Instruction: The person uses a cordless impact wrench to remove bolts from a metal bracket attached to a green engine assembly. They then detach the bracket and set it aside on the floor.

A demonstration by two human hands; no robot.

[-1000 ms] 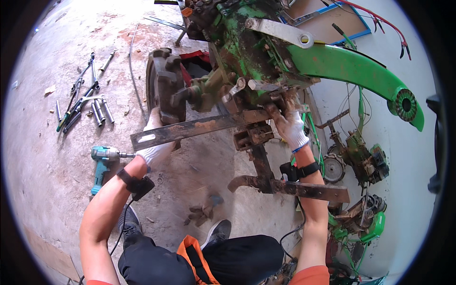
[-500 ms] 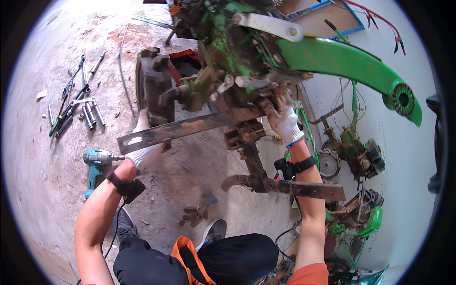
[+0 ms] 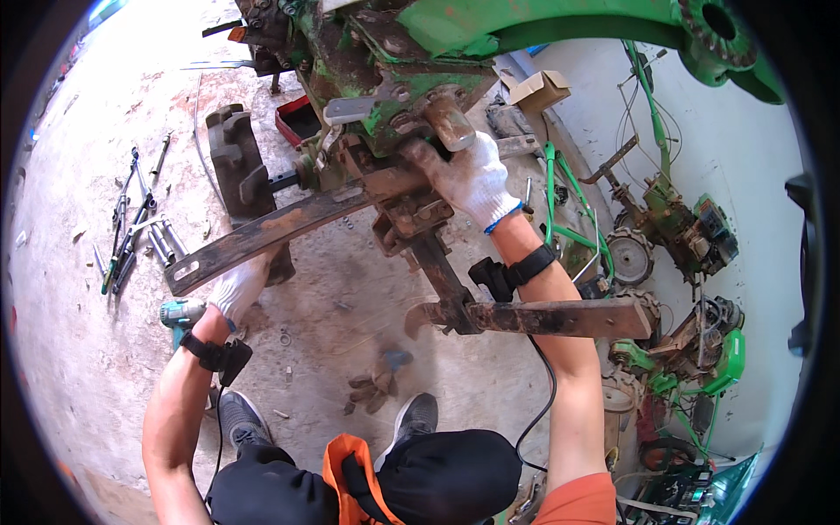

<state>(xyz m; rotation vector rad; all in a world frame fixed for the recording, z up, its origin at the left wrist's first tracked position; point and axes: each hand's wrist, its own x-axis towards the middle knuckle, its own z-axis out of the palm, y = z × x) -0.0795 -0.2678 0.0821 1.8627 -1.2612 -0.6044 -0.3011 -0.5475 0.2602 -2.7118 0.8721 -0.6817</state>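
My left hand [image 3: 239, 290], in a white glove, is at the lower part of a dark lugged wheel [image 3: 233, 162], its fingers hidden behind a long rusty slotted bar [image 3: 262, 234]. My gloved right hand [image 3: 459, 179] has its fingers curled on a rusty bracket [image 3: 389, 184] under the green machine housing [image 3: 398, 105]. Below the bracket a rusty post runs down to a crosspiece [image 3: 560, 319], which passes over my right forearm.
A teal impact driver [image 3: 182, 311] lies by my left wrist. Wrenches and sockets [image 3: 131, 219] lie at the left. Dark gloves [image 3: 372, 389] lie near my feet. A cardboard box [image 3: 536, 87] and green machines [image 3: 691, 232] stand at the right, along a white wall.
The machine, wheel and bar appear shifted left, and the green arm higher in the picture, as the view has moved. My hands stay in much the same places on them.
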